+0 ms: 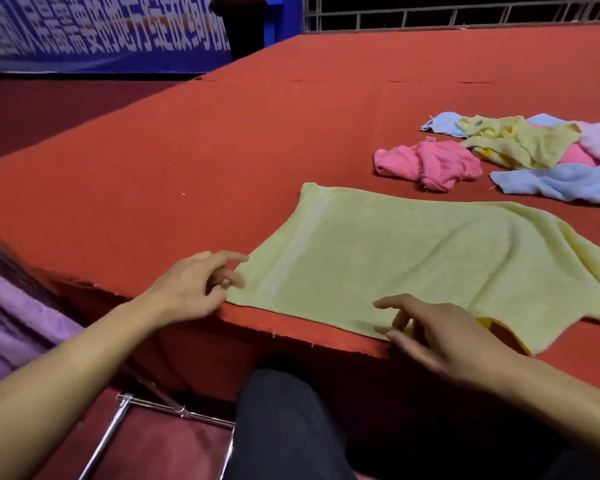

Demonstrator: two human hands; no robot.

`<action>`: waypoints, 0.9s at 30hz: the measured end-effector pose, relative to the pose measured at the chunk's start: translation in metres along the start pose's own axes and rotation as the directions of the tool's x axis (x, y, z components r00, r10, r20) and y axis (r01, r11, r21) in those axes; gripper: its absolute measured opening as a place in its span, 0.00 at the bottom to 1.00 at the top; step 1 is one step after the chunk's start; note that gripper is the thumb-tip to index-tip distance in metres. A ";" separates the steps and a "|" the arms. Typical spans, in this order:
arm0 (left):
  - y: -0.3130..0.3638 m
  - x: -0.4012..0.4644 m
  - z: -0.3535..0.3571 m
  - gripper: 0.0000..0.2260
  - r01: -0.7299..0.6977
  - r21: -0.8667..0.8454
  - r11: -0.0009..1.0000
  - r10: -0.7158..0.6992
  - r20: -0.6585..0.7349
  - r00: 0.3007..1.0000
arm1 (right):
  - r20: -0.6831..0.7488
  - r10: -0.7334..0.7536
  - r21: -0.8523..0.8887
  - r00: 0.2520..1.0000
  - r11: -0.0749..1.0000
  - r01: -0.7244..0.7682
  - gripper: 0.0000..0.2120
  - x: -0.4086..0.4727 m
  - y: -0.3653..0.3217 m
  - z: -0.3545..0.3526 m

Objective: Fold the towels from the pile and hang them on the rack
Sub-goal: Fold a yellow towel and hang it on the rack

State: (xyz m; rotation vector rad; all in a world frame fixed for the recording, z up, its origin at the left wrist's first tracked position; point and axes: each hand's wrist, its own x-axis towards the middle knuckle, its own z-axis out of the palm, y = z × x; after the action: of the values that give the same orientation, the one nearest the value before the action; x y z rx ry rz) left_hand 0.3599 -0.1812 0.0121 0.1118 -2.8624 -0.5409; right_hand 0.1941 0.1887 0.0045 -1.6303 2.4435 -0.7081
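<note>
Between loosely open hands, L [191,285] & R [440,332]: yellow towel [413,261], flat, near edge touched.

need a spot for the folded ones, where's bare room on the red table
Bare red table left of and beyond the spread yellow towel, up to the far edge. Crowded at far right, where the towel pile lies. Near edge is taken by the left hand and right hand.

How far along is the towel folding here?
Early. One purple towel seems hung on the metal rack. The pale yellow terry towel lies spread unfolded, left hand and right hand at its near edge. The crumpled towel pile remains.
</note>
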 end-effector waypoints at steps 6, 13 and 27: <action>0.010 0.092 0.009 0.17 0.217 -0.406 0.888 -0.347 -0.280 0.895 | -0.133 0.048 0.147 0.990 0.989 -0.028 0.16 0.096 0.006 -0.014; -0.037 0.189 0.044 0.14 0.236 -0.610 0.757 -0.426 -0.185 0.886 | -0.322 0.203 0.172 0.925 0.973 -0.154 0.13 0.251 0.046 -0.005; -0.080 0.197 0.061 0.13 0.126 -0.679 0.723 -0.401 -0.264 0.877 | 0.054 0.330 -0.369 0.942 0.884 -0.289 0.20 0.394 0.068 0.014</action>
State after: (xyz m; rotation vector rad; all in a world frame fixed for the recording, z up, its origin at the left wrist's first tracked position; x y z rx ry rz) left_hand 0.1564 -0.2569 -0.0319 0.4680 -2.1211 -1.3635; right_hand -0.0211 -0.1478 0.0234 -1.2744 2.7709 -0.1220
